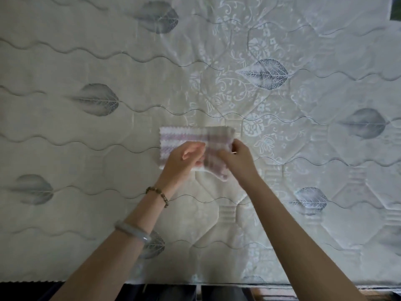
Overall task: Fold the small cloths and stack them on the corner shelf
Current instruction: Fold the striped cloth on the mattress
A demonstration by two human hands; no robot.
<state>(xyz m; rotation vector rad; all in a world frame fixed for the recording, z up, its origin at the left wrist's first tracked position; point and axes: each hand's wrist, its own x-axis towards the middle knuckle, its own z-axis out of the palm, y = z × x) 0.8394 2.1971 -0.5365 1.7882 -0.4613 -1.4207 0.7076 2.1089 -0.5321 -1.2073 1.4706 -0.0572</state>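
Observation:
A small cloth (184,136) with white and pale purple stripes lies on the mattress (108,148) near the middle of the view. Its right part is lifted and blurred. My right hand (238,158) pinches that lifted right part at its edge. My left hand (184,161) sits over the cloth's lower middle with curled fingers gripping the fabric. The near edge of the cloth is partly hidden under both hands. No shelf is in view.
The quilted mattress with grey leaf prints and wavy stitching fills the view. Its near edge (195,283) runs along the bottom, with dark floor below. My left wrist wears a bead bracelet (159,195) and a pale bangle (132,233).

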